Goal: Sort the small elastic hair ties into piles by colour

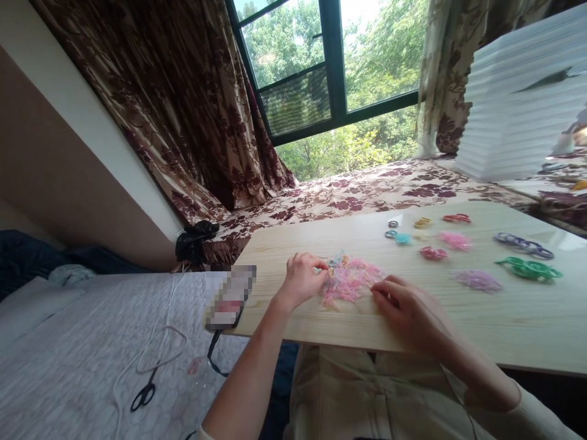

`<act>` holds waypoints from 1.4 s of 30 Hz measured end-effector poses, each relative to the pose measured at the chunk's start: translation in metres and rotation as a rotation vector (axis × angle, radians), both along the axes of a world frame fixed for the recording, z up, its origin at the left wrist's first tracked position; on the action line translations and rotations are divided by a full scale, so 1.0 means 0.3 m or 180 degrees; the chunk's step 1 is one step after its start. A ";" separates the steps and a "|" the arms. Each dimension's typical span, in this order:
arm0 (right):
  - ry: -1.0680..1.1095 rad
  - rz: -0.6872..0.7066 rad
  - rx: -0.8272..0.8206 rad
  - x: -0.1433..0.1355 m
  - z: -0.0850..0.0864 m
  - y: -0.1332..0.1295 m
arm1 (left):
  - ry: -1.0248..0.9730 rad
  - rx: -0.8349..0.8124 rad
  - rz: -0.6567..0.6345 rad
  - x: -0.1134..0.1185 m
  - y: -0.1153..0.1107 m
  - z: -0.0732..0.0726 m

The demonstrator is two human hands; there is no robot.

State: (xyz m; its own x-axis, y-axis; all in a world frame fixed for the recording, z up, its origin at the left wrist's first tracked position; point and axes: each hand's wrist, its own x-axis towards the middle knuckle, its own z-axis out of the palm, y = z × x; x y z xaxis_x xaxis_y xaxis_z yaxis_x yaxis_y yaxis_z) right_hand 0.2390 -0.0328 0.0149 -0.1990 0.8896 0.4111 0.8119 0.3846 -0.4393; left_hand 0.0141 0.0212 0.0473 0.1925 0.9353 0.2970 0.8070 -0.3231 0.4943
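On the wooden board lies a loose pile of small, mostly pink, thin bands (351,282), which look like elastic hair ties, with a few yellow and pale blue ones at its far edge. At the pile's left edge is my left hand (302,278), its thumb and fingers pinched together beside a small yellowish ring; whether they hold it is unclear. My right hand (406,308) rests on the board at the pile's right edge. Its fingertips are pressed together, and anything between them is too small to name.
Small colour groups lie right on the board (458,330): pink bands (455,241), purple bands (479,280), green rings (532,268), dark purple rings (523,245) and red rings (456,218). A phone (232,296) sits at the left edge. Scissors (143,396) and a white cable (137,366) lie on the bed.
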 end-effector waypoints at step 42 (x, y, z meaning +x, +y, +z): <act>0.0020 -0.0013 0.0077 0.006 -0.007 0.003 | 0.0120 -0.0109 0.0109 0.005 -0.019 0.074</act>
